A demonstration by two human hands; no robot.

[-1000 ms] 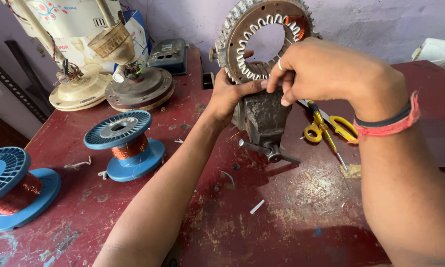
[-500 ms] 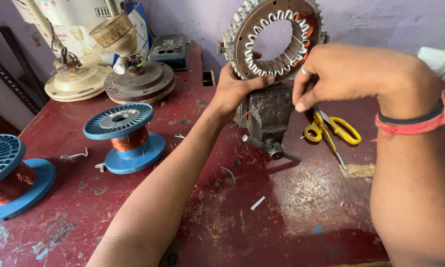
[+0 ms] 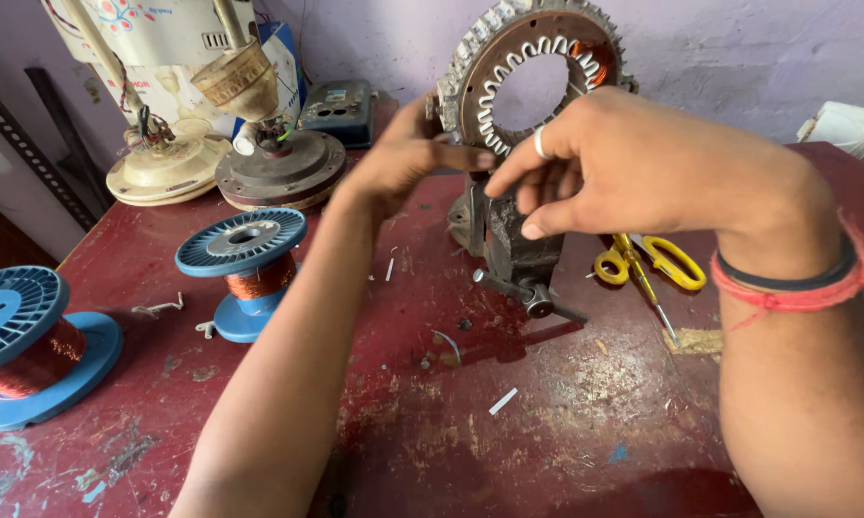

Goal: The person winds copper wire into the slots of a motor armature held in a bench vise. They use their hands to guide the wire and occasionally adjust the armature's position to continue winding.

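A round metal stator ring with white slot liners and a bit of copper winding stands upright, clamped in a small dark bench vise on the red table. My left hand reaches to the ring's lower left edge, with its fingers touching the slots. My right hand, a ring on one finger and bands on the wrist, hovers in front of the stator's lower part with fingers curled and pinched together. Whether it pinches a wire, I cannot tell.
Two blue spools of copper wire stand at left, one mid-table and one at the left edge. Yellow-handled scissors and a screwdriver lie right of the vise. Fan motor parts and a cream base stand at the back.
My right hand has shifted left and down across the stator's front. The left hand has stayed at the ring's lower left edge. The view has moved closer.
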